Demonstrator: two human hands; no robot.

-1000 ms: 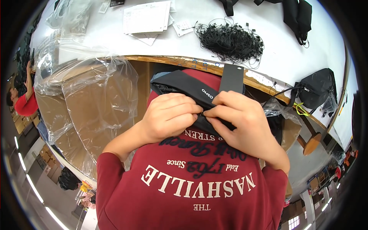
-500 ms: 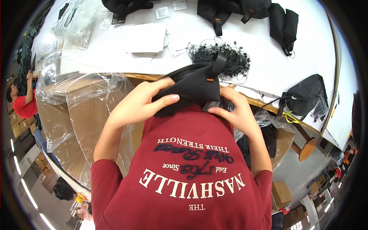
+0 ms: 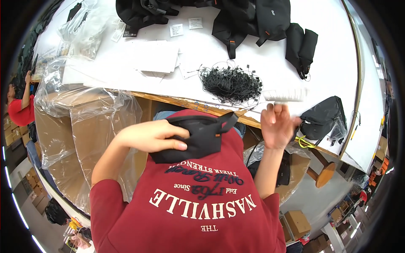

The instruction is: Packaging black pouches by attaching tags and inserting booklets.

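I see the left hand [image 3: 158, 137] clamped on the black fabric pouch [image 3: 204, 138], likely soft, light, best held by its rim; right hand [image 3: 276, 126], two o'clock: grip unclear.

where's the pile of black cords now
In the head view, the black cords lie on the white table, right of the white papers, up and left of the right hand.

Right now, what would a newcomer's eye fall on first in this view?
The dark red printed shirt fills the lower middle, the left hand gripping a black pouch in front of it. Beyond, a tangle of black cords lies on the white table. The right hand is right of centre, close to a blurred white card.
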